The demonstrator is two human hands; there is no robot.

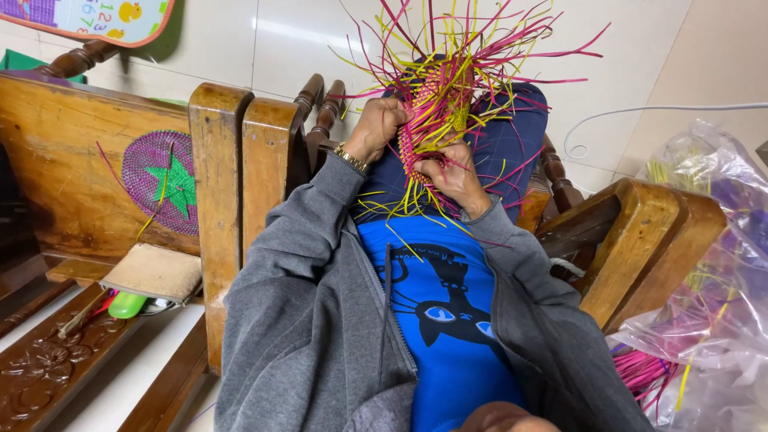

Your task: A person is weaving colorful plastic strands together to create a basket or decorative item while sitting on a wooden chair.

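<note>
Gripping the half-woven pink-and-yellow strip basket [436, 120], both the left hand [376, 128] and right hand [452, 172] close fingers on its dense, firmer woven middle, since loose ends look light, springy and easily kinked.

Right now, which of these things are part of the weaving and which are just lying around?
In use:
left hand
right hand
pink and yellow woven piece, gripped by both hands

Lying about:
finished purple mat with green star
clear bag of spare strips
green object
tan pad
</note>
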